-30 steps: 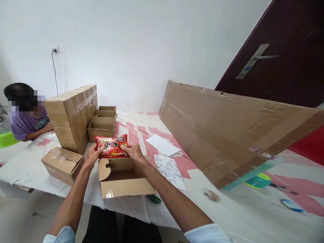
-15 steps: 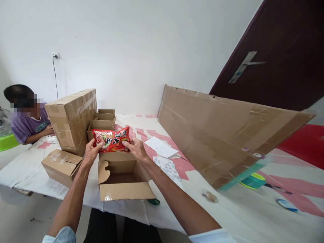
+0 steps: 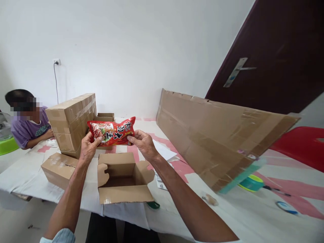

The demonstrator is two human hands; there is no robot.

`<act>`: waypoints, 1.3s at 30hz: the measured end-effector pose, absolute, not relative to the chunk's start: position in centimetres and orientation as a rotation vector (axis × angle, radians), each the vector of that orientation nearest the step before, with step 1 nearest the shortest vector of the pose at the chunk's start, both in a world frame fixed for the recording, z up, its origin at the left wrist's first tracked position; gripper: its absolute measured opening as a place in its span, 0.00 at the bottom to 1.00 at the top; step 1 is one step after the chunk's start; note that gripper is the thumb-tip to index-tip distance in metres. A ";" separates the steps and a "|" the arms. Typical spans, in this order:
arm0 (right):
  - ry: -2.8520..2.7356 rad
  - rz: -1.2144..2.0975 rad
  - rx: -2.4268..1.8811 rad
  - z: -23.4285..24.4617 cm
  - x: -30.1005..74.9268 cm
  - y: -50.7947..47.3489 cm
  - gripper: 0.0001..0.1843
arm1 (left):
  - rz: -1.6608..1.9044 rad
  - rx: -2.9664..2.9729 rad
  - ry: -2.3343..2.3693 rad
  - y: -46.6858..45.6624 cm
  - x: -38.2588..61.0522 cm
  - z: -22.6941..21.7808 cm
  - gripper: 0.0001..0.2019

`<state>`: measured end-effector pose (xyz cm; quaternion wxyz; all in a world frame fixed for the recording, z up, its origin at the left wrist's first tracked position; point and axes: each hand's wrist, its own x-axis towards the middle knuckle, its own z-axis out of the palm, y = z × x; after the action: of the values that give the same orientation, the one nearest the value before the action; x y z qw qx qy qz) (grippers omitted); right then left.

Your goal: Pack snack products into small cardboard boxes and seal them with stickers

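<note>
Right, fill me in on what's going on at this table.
A person is holding up a red printed food packet with both hands, the left hand gripping one end and the right hand the other. In the view, it appears just above an open cardboard box, whose flaps are spread. A closed cardboard box is to the left, with stacked cartons behind it. Beyond those, someone in a purple shirt is at the table.
</note>
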<state>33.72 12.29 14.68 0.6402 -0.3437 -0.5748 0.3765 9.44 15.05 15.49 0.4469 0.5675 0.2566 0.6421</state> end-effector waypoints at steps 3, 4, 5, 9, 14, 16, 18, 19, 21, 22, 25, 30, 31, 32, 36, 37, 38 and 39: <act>-1.352 0.912 -0.757 15.8 34.3 11.9 0.27 | 1.616 1.432 0.601 14.8 9.6 16.4 0.24; -1.372 0.938 -0.742 16.3 34.5 11.8 0.27 | 1.630 1.441 0.577 14.7 9.7 16.8 0.23; -1.394 0.957 -0.724 16.9 34.7 11.7 0.27 | 1.647 1.454 0.548 14.6 9.8 17.4 0.23; -1.454 0.889 -0.635 20.0 35.3 10.0 0.28 | 1.736 1.587 0.415 13.4 9.8 20.3 0.23; -1.496 0.732 -0.614 23.4 36.0 6.6 0.24 | 1.835 1.772 0.251 12.1 9.7 23.3 0.22; -1.527 0.726 -0.640 23.6 36.3 6.4 0.24 | 1.803 1.776 0.263 12.4 9.8 23.3 0.21; -1.561 0.764 -0.684 22.8 36.7 7.2 0.22 | 1.709 1.769 0.305 13.2 9.9 22.5 0.21; -1.572 0.801 -0.709 22.1 36.9 7.9 0.22 | 1.651 1.767 0.331 13.8 10.0 21.9 0.21; -1.565 0.881 -0.762 20.3 37.2 9.7 0.22 | 1.536 1.757 0.391 15.3 10.1 20.5 0.21; -1.548 0.911 -0.785 19.4 37.3 10.6 0.22 | 1.484 1.749 0.424 16.1 10.3 19.7 0.21; -1.501 0.960 -0.825 16.6 37.7 13.1 0.23 | 1.363 1.733 0.504 18.5 10.7 17.3 0.19; -1.468 0.978 -0.982 12.8 38.3 16.3 0.24 | 1.345 1.666 0.739 21.3 10.6 13.6 0.25; -1.451 0.985 -1.015 12.0 38.5 17.0 0.24 | 1.355 1.646 0.843 21.5 10.3 12.8 0.27; -1.433 0.998 -1.039 11.3 38.7 17.6 0.24 | 1.355 1.628 0.942 21.5 9.8 11.9 0.27; -1.416 1.071 -1.096 8.2 39.3 20.1 0.25 | 1.210 1.603 1.082 19.7 8.0 8.2 0.20; -1.422 1.092 -1.106 7.5 39.4 20.7 0.25 | 1.143 1.604 1.071 18.9 7.7 7.5 0.19; -1.429 1.113 -1.117 6.7 39.4 21.2 0.24 | 1.063 1.598 1.047 18.2 7.5 6.9 0.19; -1.438 1.136 -1.128 6.1 39.2 21.7 0.23 | 0.983 1.582 1.010 17.5 7.5 6.5 0.19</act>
<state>39.25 21.71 6.07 0.4749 -0.4613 -0.5882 0.4645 7.46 17.51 6.51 0.4893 0.6511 0.4158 0.4045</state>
